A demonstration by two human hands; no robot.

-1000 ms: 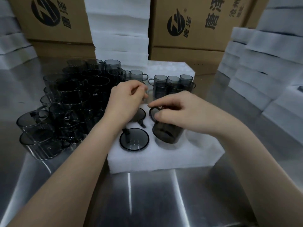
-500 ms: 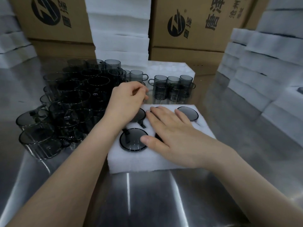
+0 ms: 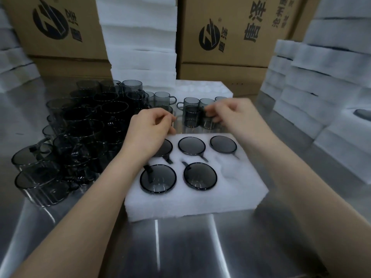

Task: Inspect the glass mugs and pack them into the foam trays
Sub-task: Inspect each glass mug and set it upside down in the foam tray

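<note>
Right hand [image 3: 236,117] grips a mug [image 3: 208,122] just ahead, likely for the foam tray's [image 3: 200,205] empty slot [image 3: 239,173]; left hand [image 3: 150,131] curled, contents unclear.

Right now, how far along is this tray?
Done: five mugs sit in the foam tray. In hand: the right hand curls around the next mug behind it; the left hand is curled over its back-left corner. Left: the front-right slot, plus the mug pile.

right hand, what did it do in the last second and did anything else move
The right hand seated a smoky grey glass mug in the white foam tray, pressed it down, let go, then reached back; its fingers now curl on a loose mug behind. The left hand and other packed mugs stayed.
</note>
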